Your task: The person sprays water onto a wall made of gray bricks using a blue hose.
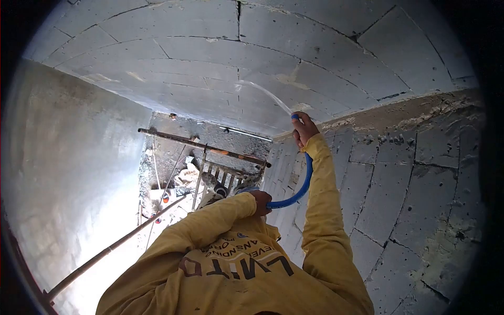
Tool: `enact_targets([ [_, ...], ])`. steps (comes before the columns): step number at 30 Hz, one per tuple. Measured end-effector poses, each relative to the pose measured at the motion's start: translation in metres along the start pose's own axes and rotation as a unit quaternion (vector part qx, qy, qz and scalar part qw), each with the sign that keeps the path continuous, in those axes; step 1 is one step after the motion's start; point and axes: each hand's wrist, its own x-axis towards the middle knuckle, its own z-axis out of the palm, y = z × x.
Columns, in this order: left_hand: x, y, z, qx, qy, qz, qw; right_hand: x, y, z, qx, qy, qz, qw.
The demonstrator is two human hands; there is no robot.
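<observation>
A blue hose [300,193] curves between my two hands. My right hand [305,128] is closed around its end, raised close to the grey block wall [252,58]. From the hose mouth a stream of water [268,93] arcs up and to the left onto the wall. Lower down, in front of my chest, my left hand [261,202] is wrapped round the same hose. Some of the hose beyond my left hand is hidden by my sleeve.
I stand on a slatted scaffold platform [227,176]. A rusty horizontal pole [205,147] crosses in front of my feet, and another pole [115,242] slants at left. Far below lies a rubble-strewn floor [178,126]. A second block wall [394,199] rises at right, a smooth wall [73,131] at left.
</observation>
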Motion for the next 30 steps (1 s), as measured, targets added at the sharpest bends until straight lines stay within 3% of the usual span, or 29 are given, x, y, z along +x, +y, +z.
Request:
enact_targets([
  [8, 0.001, -0.004, 0.003, 0.018, 0.003, -0.001, 1.000, 0.027, 0.038, -0.004, -0.035, 0.013, 0.035, 0.999],
  [16, 0.003, -0.011, 0.012, 0.011, 0.017, 0.014, 1.000, 0.019, 0.022, 0.010, -0.027, -0.009, 0.030, 0.999],
  [30, -0.010, -0.009, 0.008, -0.004, 0.011, 0.008, 1.000, 0.009, 0.051, -0.007, -0.071, 0.086, 0.073, 0.991],
])
